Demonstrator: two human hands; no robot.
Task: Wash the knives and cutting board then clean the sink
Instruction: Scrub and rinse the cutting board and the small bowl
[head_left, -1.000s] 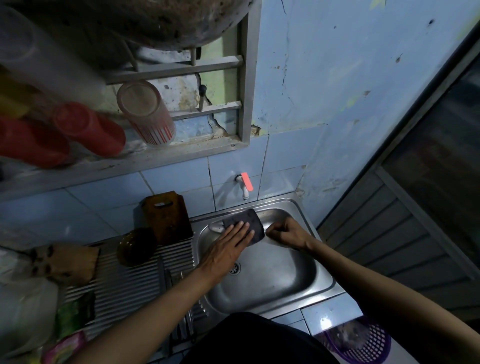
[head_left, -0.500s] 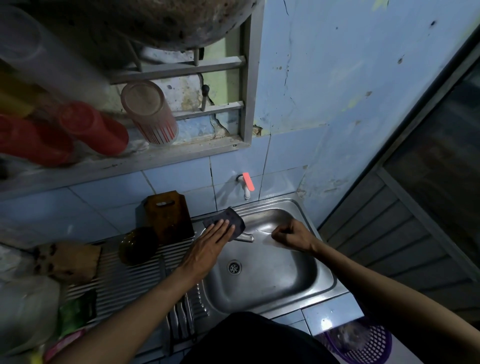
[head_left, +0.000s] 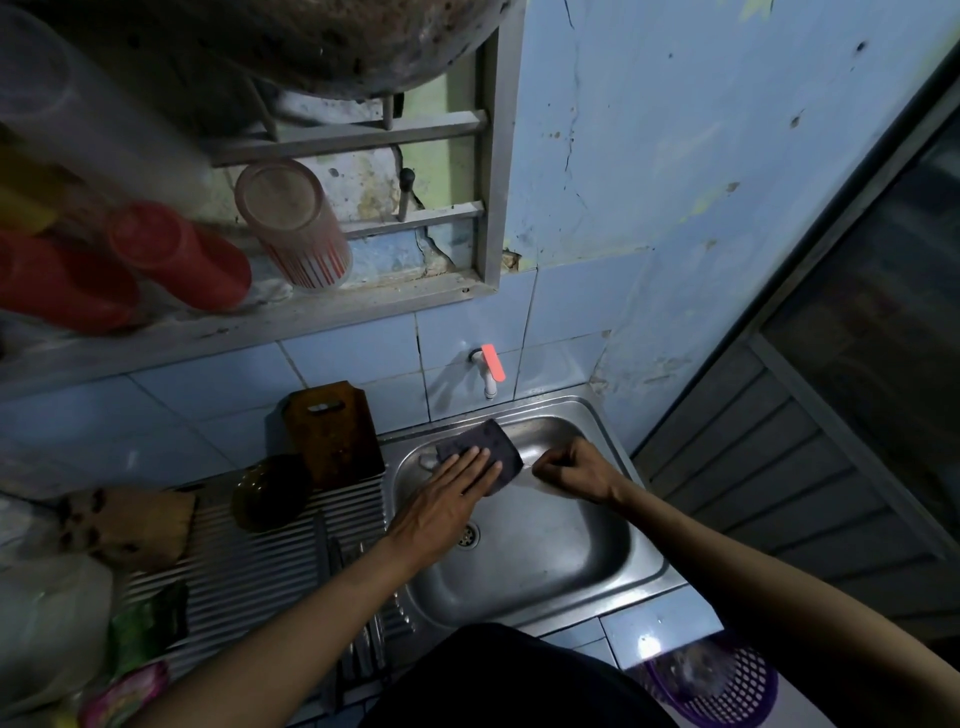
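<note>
Flatly, the left hand (head_left: 447, 499) presses straight fingers on a dark scouring pad (head_left: 480, 453) against the sink (head_left: 545, 561)'s far wall; the right hand (head_left: 574, 470) is fisted, its contents unclear. Pressing unevenly on wet steel, the pad could skid away. Knives (head_left: 358, 618) lie on the drainboard, the cutting board (head_left: 332, 431) leaning on the tiles.

Home kitchen: steel sink (head_left: 613, 566) with drainboard, wall tap (head_left: 488, 371), tiled backsplash, cups (head_left: 179, 257) on sill.

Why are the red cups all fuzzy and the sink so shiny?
Head view: the red cups sit at the blurred, stretched edge of the wide lens; the steel sink bounces light as glare near the right hand; the room is dim.
</note>
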